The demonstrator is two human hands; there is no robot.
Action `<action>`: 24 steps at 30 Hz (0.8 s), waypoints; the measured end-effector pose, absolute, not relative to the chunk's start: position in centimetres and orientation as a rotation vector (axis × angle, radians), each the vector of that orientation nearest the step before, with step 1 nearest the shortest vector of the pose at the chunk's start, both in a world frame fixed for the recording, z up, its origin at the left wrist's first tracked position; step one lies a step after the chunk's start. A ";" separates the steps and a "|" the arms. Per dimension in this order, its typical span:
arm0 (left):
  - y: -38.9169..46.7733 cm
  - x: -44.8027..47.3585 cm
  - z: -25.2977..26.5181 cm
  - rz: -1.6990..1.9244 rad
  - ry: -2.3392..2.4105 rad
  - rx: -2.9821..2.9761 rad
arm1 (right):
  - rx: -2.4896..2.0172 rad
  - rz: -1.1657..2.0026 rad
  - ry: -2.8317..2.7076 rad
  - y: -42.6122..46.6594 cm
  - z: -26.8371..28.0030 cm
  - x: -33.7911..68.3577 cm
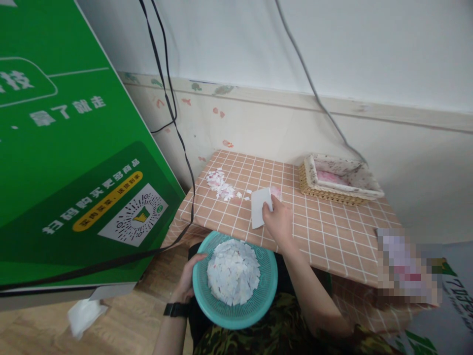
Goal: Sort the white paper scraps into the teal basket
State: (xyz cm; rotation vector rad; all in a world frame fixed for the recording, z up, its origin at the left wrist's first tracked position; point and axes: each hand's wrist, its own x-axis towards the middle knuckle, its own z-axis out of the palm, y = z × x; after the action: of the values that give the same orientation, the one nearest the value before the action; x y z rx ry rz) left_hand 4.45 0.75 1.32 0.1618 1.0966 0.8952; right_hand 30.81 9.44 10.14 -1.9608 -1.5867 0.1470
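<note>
Fingers of the right hand (279, 219) are clamped on a white card (259, 209) near the table's front edge.

The card is pinched between thumb and fingers — whether the checked tablecloth (318, 229) is touched by it cannot be told. Just below, a teal colander (268, 283) is held over the lap, its rim gripped by the left hand (190, 276), thumb on top, the other fingers mostly hidden. Inside it, a mound of white flakes (233, 271) is heaped. Smaller white scraps (221, 187) are scattered on the cloth, left of the card. Farther right, a cloth-lined wicker basket (332, 195) is set near the wall — something pink (330, 176) is contained in it.
</note>
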 end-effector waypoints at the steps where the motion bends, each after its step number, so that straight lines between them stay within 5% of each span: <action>1: 0.8 4.5 1.3 0.893 1.094 0.158 | -1.953 0.160 -1.581 9.5 9.9 30.6; 24: 0.8 4.1 1.2 0.907 1.129 0.169 | -2.028 -0.065 -1.801 15.2 13.8 35.9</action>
State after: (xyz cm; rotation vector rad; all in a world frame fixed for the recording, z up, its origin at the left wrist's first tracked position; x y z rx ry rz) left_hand 4.10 0.78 1.24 0.1695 1.1290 0.9067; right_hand 35.91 15.22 13.77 -2.0280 -1.8015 -0.0650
